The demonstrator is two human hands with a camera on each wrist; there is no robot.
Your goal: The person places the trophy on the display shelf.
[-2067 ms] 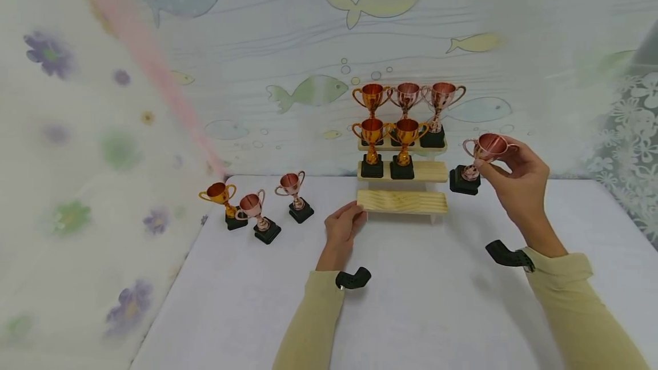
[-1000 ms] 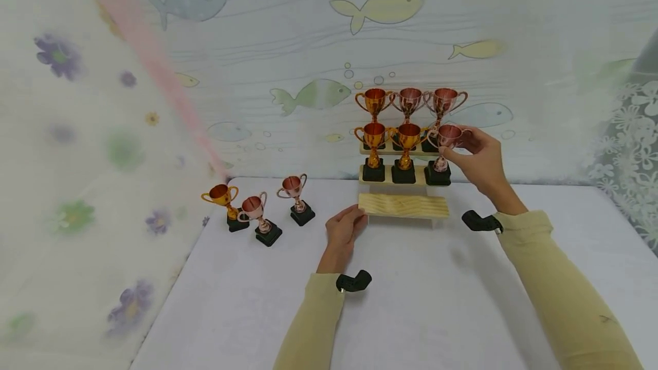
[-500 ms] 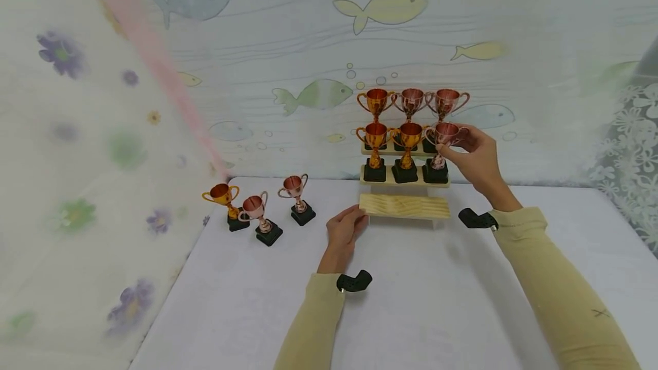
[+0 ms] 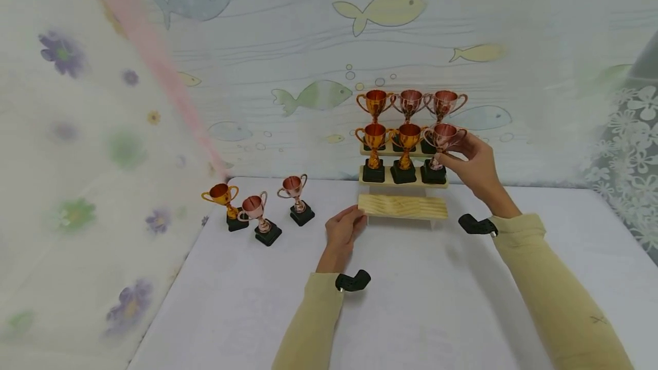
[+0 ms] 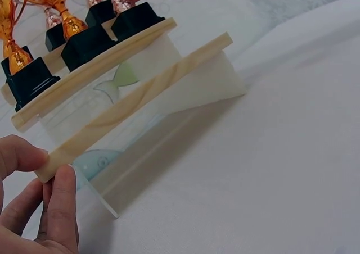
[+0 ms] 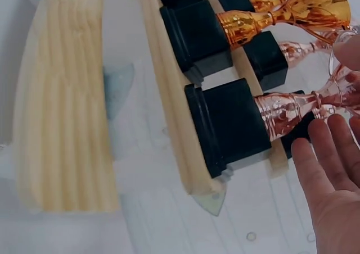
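In the head view my left hand [image 4: 343, 230] pinches the left end of the lowest wooden shelf [image 4: 403, 206], thumb on top and fingers beneath. My right hand [image 4: 475, 164] is around a rose-gold trophy cup [image 4: 445, 137] at the right end of the middle shelf [image 4: 388, 183], thumb by its stem and fingers behind the bowl. In the right wrist view, that trophy's black base [image 6: 230, 127] sits upright on the shelf, near its end. Two gold trophies [image 4: 374, 137] stand beside it in the same row.
The top shelf [image 4: 364, 152] carries one gold trophy and two rose-gold ones against the fish-patterned backdrop [image 4: 308, 44]. On the white tablecloth [image 4: 411, 301] to the left are a gold trophy [image 4: 220, 194] and two rose-gold trophies [image 4: 253, 208]. A flowered curtain [image 4: 77, 187] hangs at far left.
My right hand has brought the rose-gold trophy leftward from beside the stand onto the middle shelf's right end. Over the last half second its thumb slid slightly lower. The left hand stays in place.
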